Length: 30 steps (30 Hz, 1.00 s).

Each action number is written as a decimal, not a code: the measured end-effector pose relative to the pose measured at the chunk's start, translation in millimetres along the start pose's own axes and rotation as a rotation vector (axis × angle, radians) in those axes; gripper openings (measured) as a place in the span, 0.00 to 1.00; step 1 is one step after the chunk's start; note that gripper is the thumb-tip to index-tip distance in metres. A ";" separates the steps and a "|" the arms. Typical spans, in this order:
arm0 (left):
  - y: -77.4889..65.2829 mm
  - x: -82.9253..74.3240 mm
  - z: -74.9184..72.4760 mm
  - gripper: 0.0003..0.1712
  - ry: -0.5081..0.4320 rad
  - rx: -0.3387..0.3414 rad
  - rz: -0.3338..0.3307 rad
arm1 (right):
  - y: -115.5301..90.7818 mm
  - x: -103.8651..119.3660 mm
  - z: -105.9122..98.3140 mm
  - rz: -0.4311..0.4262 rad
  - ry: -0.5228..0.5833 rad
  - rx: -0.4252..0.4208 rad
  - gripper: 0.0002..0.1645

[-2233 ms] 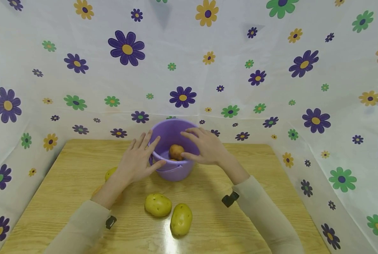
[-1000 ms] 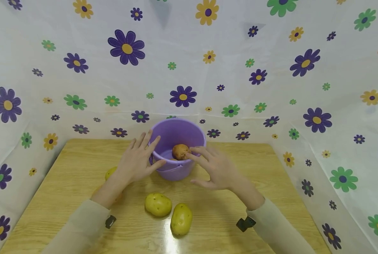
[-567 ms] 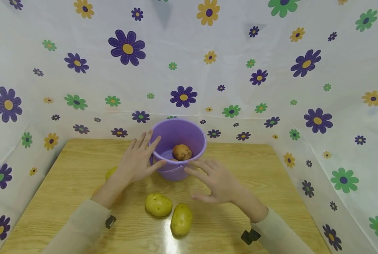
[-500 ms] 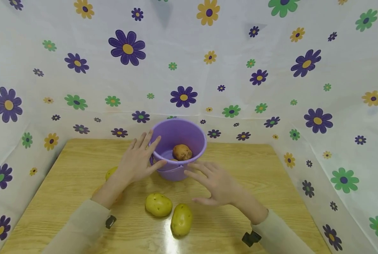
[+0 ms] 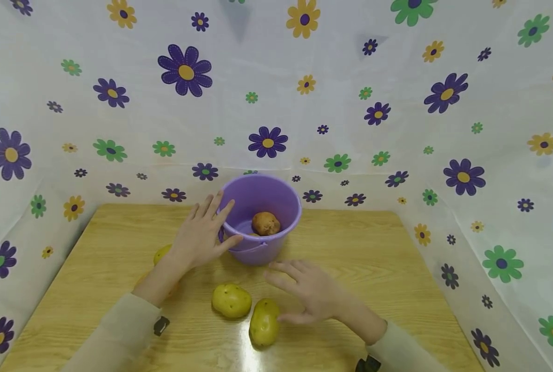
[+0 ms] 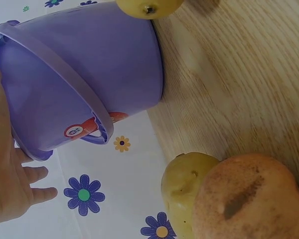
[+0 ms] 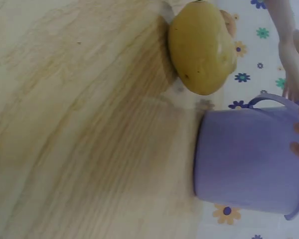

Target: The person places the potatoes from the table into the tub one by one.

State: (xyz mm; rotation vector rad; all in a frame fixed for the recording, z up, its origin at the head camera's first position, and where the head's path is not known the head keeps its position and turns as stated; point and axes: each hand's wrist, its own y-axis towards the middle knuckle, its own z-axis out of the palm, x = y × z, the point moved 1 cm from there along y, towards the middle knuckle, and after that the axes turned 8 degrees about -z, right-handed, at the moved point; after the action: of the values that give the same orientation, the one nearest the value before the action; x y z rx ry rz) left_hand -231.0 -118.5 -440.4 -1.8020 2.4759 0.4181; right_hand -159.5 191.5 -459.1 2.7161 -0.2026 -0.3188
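A purple bucket (image 5: 257, 253) stands upright at the middle back, with a brown potato (image 5: 265, 223) inside and part of another below it. My left hand (image 5: 199, 232) lies along the bucket's left rim, fingers straight and spread. My right hand (image 5: 311, 292) hovers in front of the bucket with fingers extended, holding nothing. Its thumb tip overlaps the edge of an upright-lying yellow potato (image 5: 264, 323) in the head view. Another yellow potato (image 5: 231, 300) lies just left of that one. In the right wrist view, a yellow potato (image 7: 202, 47) and the bucket (image 7: 249, 159) both show.
Behind my left forearm are a yellow potato (image 5: 161, 253) and a brown potato (image 6: 249, 194) with a dark scar, side by side in the left wrist view. The wooden table (image 5: 360, 243) is walled by white cloth (image 5: 276, 113) printed with flowers.
My right hand has come out of the bucket, back toward me and down to the front yellow potato. A brown potato now rests uncovered in the bucket. My left hand has stayed put.
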 end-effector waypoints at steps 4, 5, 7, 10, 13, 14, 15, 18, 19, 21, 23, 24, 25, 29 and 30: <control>-0.2 0.2 -0.9 0.55 0.002 -0.004 -0.001 | -3.0 4.8 7.7 -0.009 -0.027 0.034 0.55; -0.1 0.1 -1.2 0.55 0.002 -0.005 -0.001 | -3.5 6.3 9.5 -0.011 -0.034 0.043 0.55; 0.1 -0.1 -1.8 0.55 0.004 -0.007 0.000 | -4.7 9.9 13.9 -0.014 -0.035 0.058 0.54; 0.1 -0.4 -2.2 0.55 0.005 -0.007 0.003 | -6.2 15.5 20.3 -0.014 -0.030 0.071 0.53; -0.1 -0.6 -2.2 0.55 0.008 -0.010 0.005 | -8.0 19.8 26.0 -0.016 -0.035 0.090 0.53; -0.1 -0.6 -2.1 0.55 0.009 -0.010 0.006 | -8.9 21.1 27.9 -0.016 -0.040 0.099 0.53; -0.1 -0.7 -2.1 0.55 0.010 -0.011 0.006 | -9.6 22.3 29.7 -0.017 -0.045 0.107 0.53; -0.1 -0.8 -1.5 0.55 0.006 -0.015 0.007 | -11.4 26.1 34.4 -0.016 -0.049 0.136 0.52; -0.1 -0.9 -1.4 0.55 0.004 -0.016 0.007 | -11.8 27.6 35.7 -0.013 -0.049 0.147 0.52; -0.1 -0.7 -1.2 0.55 0.003 -0.016 0.007 | -11.8 30.4 38.1 -0.008 -0.046 0.174 0.52; -0.3 -0.4 -1.0 0.55 0.000 -0.018 0.006 | -11.3 33.1 40.3 -0.001 -0.043 0.199 0.52; -0.4 -0.3 -0.9 0.55 0.001 -0.018 0.005 | -10.9 34.2 41.6 0.002 -0.041 0.208 0.52; -0.5 -0.3 -0.7 0.55 0.002 -0.017 0.005 | -11.0 35.4 42.9 0.003 -0.047 0.215 0.52; -0.7 -0.3 0.5 0.55 0.008 -0.013 0.002 | -11.7 39.2 48.2 0.017 -0.065 0.229 0.53; -0.8 -0.3 0.8 0.55 0.009 -0.011 0.002 | -12.1 40.2 49.9 0.019 -0.067 0.231 0.53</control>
State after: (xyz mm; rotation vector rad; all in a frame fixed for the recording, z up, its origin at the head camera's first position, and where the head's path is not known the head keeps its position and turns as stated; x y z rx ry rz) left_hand -230.2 -118.2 -441.3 -1.8099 2.4859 0.4262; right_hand -132.1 176.7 -516.3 2.9312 -0.3002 -0.4040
